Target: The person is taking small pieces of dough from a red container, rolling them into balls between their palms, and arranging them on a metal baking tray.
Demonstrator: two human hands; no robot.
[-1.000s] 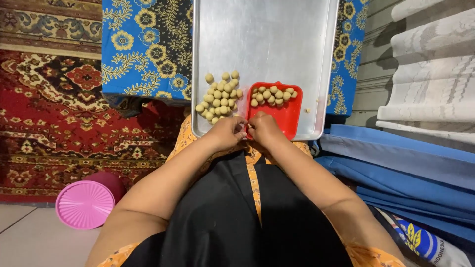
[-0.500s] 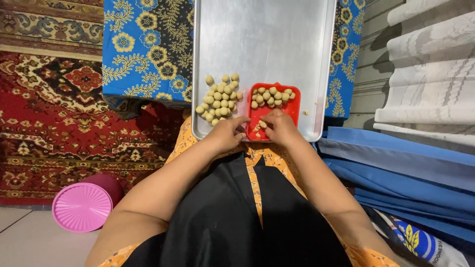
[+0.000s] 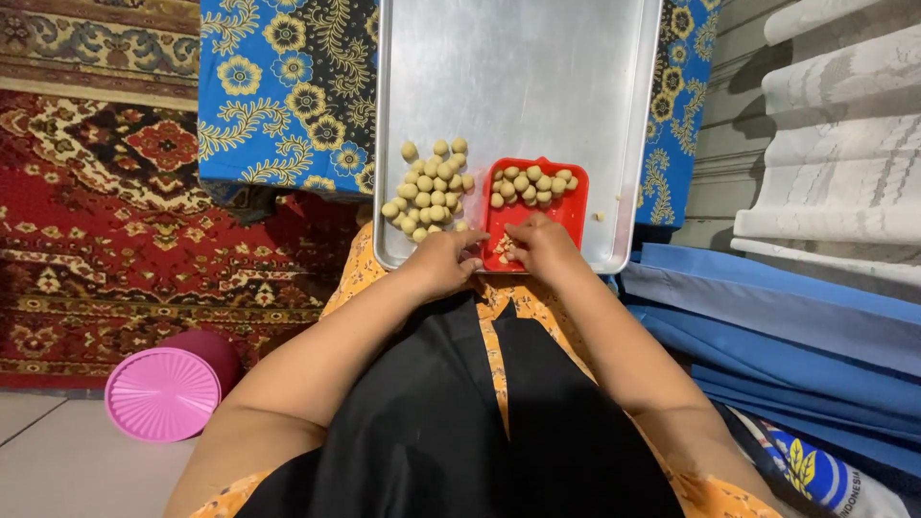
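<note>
A long metal tray (image 3: 518,86) lies on a blue flowered cloth (image 3: 278,96), and everything else is placed from that tray. At its near end sits a shallow red dish (image 3: 566,216) with a row of pale dough balls (image 3: 533,184) along its far side. Just left of the dish, on the bare tray, a loose cluster of more dough balls (image 3: 429,187) lies touching one another; one small crumb (image 3: 598,217) rests to the right of the dish.

Both hands meet over the tray's near rim. The left hand (image 3: 443,261) has its fingers curled inward at the dish's near left corner, and the right hand (image 3: 539,245) is bent over the dish's near edge, fingertips pressed together around a small bit of dough (image 3: 503,246); how much each hand grips is hard to tell, since the knuckles hide it.

The far two thirds of the tray are bare metal, open up to its raised rim. Left of the tray spreads a red patterned carpet (image 3: 106,211), with a pink round lid (image 3: 161,393) leaning against a dark container on the floor. Right of the tray lie folded blue fabric (image 3: 787,317) and pale rolled sheets (image 3: 844,144), close against that edge.
</note>
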